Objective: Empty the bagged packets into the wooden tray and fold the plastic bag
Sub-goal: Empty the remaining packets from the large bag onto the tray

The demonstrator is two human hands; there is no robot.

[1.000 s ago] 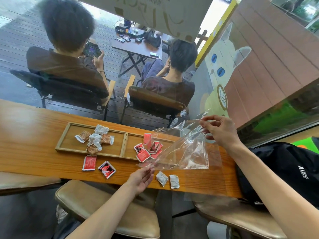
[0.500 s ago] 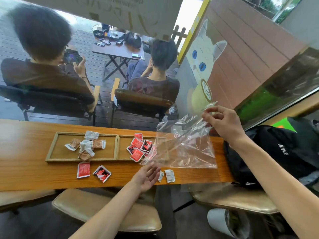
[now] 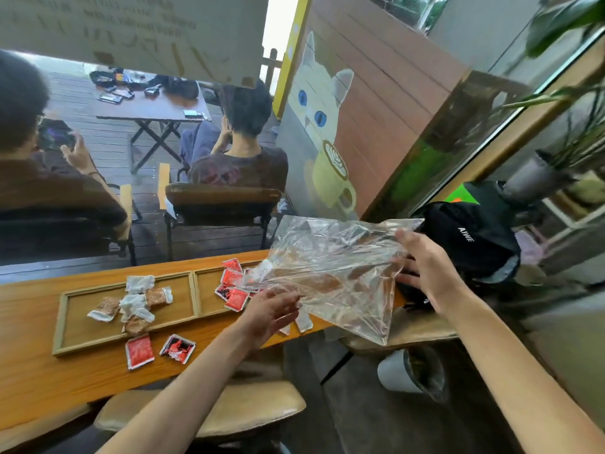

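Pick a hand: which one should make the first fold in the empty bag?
Probably left. The right hand already grips the plastic bag at its right edge and works as the anchor. The left hand is open under the bag's lower left edge, holding nothing, so it can carry that edge across.

Daylit wooden deck [image 3: 98,152], folding table [image 3: 154,108], cat mural [image 3: 319,103] beyond glass.
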